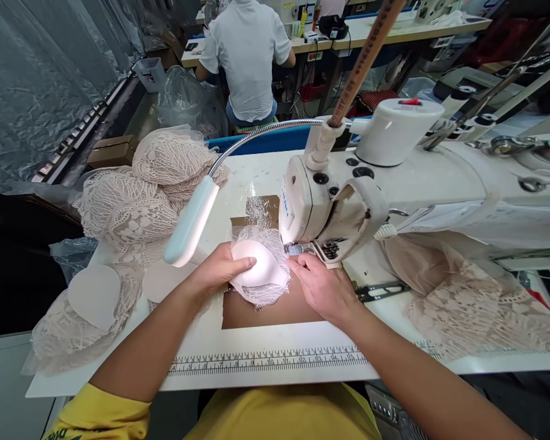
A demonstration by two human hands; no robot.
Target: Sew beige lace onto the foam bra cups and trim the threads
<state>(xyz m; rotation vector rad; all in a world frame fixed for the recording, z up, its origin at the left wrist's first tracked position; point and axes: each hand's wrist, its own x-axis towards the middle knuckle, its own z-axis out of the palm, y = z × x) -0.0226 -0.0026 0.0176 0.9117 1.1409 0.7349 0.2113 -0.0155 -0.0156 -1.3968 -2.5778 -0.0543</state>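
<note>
Head view, the only one: left hand (222,267) pinched the pale cup (256,269), thumb flat on top, other fingers mostly hidden behind and under it. Cup sat on a lace layer (266,296) whose frayed edge showed beyond it, toward the near side and the right. Both were just left of the presser foot (295,249), over the brown sheet (270,313) on the worktop (201,374).

Right hand (321,284) was at the lace's right edge, fingers curled, index tip right by the foot — couldn't tell if it gripped the edge or only pressed on it. The white sewing machine (343,192) stood above and beyond that hand. A black metal tool (382,291) lay just right of the wrist.

Left side of worktop: piled lace pieces (140,205), plus a loose cup blank (95,296) on more lace nearer the person. Lamp (191,223) on a bent metal neck hung left of the machine head, above the left forearm. Right side: a heap of beige lace (476,299) under the machine arm. Printed ruler strip (270,362) ran along the near edge.

Background: a co-worker in a white shirt (250,58), back to camera, sat at another bench.
</note>
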